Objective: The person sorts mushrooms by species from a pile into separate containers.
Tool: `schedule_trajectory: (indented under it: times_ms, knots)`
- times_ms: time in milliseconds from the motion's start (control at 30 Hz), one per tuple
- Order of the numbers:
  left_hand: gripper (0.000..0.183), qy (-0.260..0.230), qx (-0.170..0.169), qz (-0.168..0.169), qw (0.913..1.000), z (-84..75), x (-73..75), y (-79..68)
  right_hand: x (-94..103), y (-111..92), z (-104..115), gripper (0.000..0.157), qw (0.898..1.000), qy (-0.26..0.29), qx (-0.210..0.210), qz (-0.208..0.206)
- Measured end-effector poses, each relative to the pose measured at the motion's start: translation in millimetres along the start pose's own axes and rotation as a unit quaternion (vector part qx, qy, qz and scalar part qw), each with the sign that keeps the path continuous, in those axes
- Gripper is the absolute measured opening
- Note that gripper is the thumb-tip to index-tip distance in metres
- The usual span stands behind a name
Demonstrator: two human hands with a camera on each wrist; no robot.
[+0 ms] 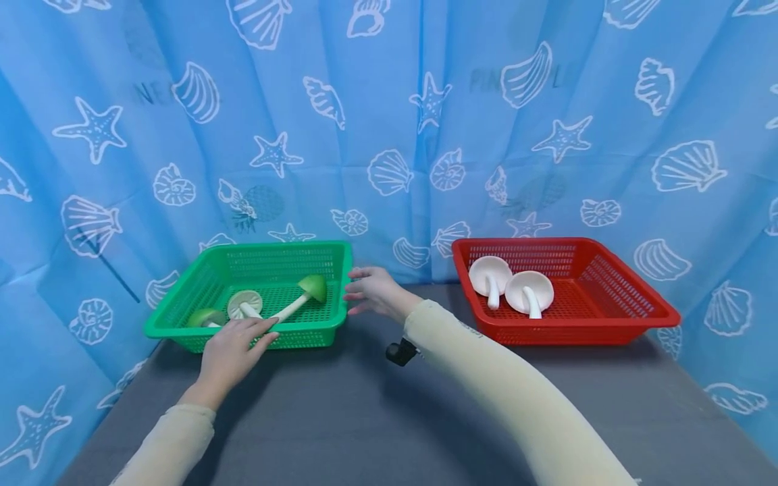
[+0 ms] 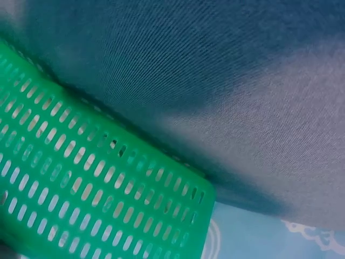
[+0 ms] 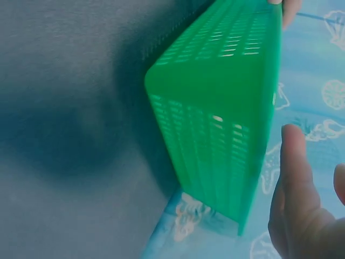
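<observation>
My left hand (image 1: 236, 347) lies at the front rim of the green basket (image 1: 240, 333), palm down. Its fingertips are right at the stem end of a green-capped toy mushroom (image 1: 313, 287), whose cap lies toward the basket's right side; I cannot tell whether they grip the stem. Beside it in the basket lie a pale mushroom (image 1: 244, 304), gills up, and another green-capped mushroom (image 1: 205, 316). My right hand (image 1: 377, 291) is held just outside the basket's right end, fingers apart and holding nothing. In the right wrist view its fingers (image 3: 295, 162) extend beside the basket rim.
A red basket (image 1: 583, 332) stands at the right with two white mushrooms (image 1: 489, 273) in its left part, stems toward me. Both baskets sit on a dark grey table (image 1: 340, 412). Behind them hangs a blue curtain (image 1: 389, 223) printed with shells.
</observation>
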State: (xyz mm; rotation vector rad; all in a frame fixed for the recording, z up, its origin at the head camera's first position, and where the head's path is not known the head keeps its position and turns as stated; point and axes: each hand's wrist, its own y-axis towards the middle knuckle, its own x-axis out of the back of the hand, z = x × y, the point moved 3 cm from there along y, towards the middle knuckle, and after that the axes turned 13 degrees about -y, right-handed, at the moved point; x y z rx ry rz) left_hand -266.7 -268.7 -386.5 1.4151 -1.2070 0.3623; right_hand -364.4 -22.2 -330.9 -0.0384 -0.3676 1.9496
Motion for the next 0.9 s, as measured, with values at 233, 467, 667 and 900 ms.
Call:
schedule_trajectory:
  times_ms: [233,467,667,900]
  knots:
    - [0.039,-0.061,0.046,0.066,0.9949,3.8,13.0,5.4,27.9,-36.1,3.0,0.044,0.999,-0.024,0.029,0.025]
    - [0.037,-0.076,-0.043,-0.022,0.9960,-5.4,42.9,7.7,66.5,-75.6,1.4,0.047,0.984,-0.137,0.111,0.026]
    - [0.040,-0.073,0.021,-0.044,0.9961,-18.2,65.9,22.0,111.8,-100.2,2.5,0.049,0.938,-0.295,0.165,-0.075]
    - [0.059,-0.095,0.125,0.027,0.9872,-29.0,74.6,38.3,158.9,-118.2,7.9,0.060,0.869,-0.447,0.167,-0.130]
